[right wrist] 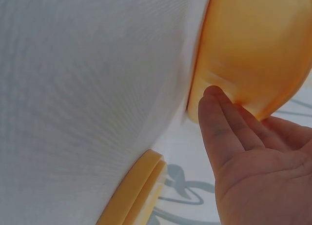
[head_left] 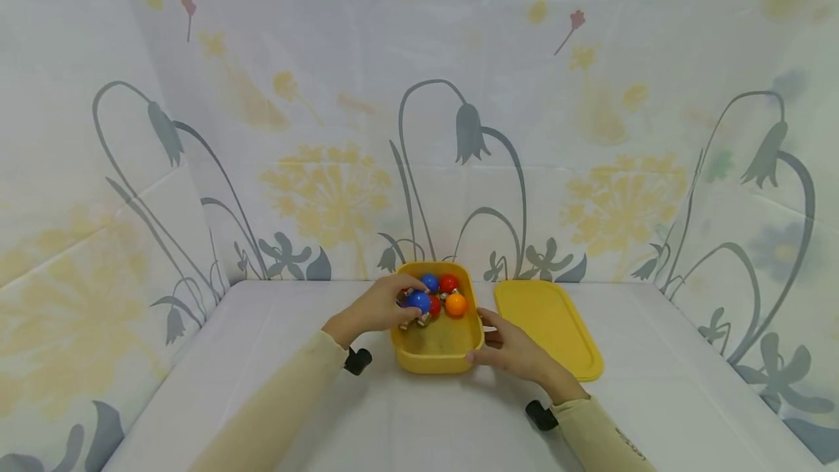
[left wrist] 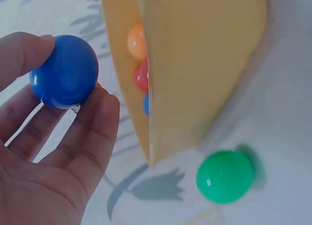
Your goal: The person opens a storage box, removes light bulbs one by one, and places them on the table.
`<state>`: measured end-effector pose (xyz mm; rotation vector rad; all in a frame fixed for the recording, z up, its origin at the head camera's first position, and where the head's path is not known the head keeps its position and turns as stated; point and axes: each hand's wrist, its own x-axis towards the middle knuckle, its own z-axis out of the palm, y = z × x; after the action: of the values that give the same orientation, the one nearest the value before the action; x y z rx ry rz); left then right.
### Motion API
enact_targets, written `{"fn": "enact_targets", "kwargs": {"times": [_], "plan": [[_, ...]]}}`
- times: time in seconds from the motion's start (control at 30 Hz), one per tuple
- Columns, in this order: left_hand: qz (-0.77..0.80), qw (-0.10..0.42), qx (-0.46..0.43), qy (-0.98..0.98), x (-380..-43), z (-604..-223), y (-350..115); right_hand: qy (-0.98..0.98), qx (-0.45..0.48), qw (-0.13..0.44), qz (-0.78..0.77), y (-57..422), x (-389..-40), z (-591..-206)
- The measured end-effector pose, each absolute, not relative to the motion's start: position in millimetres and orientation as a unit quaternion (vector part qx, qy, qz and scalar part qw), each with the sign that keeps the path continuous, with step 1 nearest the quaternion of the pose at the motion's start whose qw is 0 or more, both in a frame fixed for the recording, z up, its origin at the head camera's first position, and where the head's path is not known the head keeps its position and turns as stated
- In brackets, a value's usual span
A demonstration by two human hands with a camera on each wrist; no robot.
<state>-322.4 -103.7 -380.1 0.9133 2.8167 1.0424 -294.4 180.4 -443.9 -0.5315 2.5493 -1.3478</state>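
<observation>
In the left wrist view my left hand [left wrist: 63, 152] pinches a glossy blue light bulb [left wrist: 66, 71] between thumb and fingers, a bit of metal showing beneath it. From the head view, this hand [head_left: 380, 304] is over the left side of a yellow plastic box [head_left: 435, 364]. Inside are a second blue bulb [head_left: 430, 282], red bulbs [head_left: 448, 282] and an orange bulb [head_left: 456, 304], several with metal bases. My right hand [head_left: 514, 348] rests against the box's right wall, thumb at the near corner; its straight fingers [right wrist: 219, 122] touch the outside.
A green bulb [left wrist: 225, 177] lies on the white table outside the box, hidden in the head view. The yellow lid [head_left: 550, 326] lies flat right of the box. Flower-printed cloth [head_left: 426, 188] hangs behind and at both sides.
</observation>
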Motion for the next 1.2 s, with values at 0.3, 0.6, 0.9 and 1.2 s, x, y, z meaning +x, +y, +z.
{"fn": "enact_targets", "kwargs": {"times": [0.3,0.6,0.9,1.2], "plan": [[0.362,-0.006,0.252,0.898,-318,-378,-145,0.865,-0.178,0.105,-0.457,182,-294,-446],[0.374,-0.012,0.220,0.901,-317,-392,-177,0.865,-0.171,0.105,-0.460,182,-293,-447],[0.375,-0.017,0.205,0.904,-325,-407,-198,0.868,-0.176,0.098,-0.454,181,-295,-447],[0.364,0.010,0.150,0.919,-334,-422,-207,0.868,-0.174,0.098,-0.455,181,-295,-446]]}}
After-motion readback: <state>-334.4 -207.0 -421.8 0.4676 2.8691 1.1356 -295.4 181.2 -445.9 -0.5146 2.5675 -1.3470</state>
